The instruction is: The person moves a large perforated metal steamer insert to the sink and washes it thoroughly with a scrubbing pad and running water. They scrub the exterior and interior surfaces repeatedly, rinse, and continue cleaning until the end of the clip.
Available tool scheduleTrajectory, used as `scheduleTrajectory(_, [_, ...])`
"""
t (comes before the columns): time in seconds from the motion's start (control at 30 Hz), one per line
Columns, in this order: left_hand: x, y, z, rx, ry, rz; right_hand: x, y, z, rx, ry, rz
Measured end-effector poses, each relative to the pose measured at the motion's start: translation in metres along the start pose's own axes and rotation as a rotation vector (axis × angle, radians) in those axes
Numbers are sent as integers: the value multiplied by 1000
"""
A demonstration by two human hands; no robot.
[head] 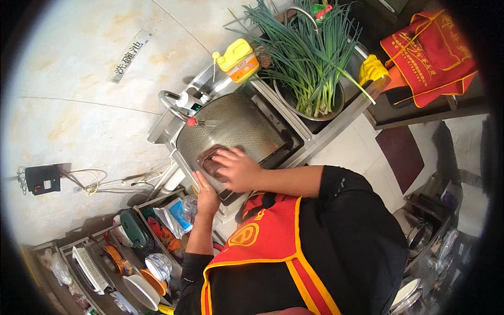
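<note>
A perforated stainless steel tray [232,118] rests tilted in the sink [293,136] before me. My right hand [239,170] presses a dark brown scrubbing pad or cloth [208,158] against the tray's near part, its fingers spread over it. At the tray's left edge, my left hand [206,197] grips the rim, with the thumb side hidden. Above the tray bends a chrome faucet [167,96] with a red tip, and water sprays from it onto the metal.
Scallions [315,67] fill a metal basin [338,103] in the adjoining sink. A yellow jug [238,59] stands behind the sinks; a yellow cloth [372,70] hangs over the right corner. Low shelves at left hold bowls [158,265] and a white basket [89,269]. Cables [92,183] run along the wall.
</note>
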State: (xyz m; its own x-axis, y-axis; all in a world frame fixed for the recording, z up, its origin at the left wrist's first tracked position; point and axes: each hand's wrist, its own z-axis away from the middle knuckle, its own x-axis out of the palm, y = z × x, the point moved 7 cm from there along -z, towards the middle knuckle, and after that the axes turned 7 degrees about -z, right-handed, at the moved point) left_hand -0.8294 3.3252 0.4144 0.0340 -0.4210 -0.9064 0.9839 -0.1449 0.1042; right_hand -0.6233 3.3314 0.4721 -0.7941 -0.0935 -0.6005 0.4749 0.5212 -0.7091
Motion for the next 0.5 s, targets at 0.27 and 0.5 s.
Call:
scheduleTrajectory(0.27, [31, -52, -29, 83, -28, 187, -70, 118, 69, 268, 218, -285])
scheduleTrajectory(0.5, [-16, -28, -24, 47, -255, 100, -65, 167, 30, 430, 201, -141])
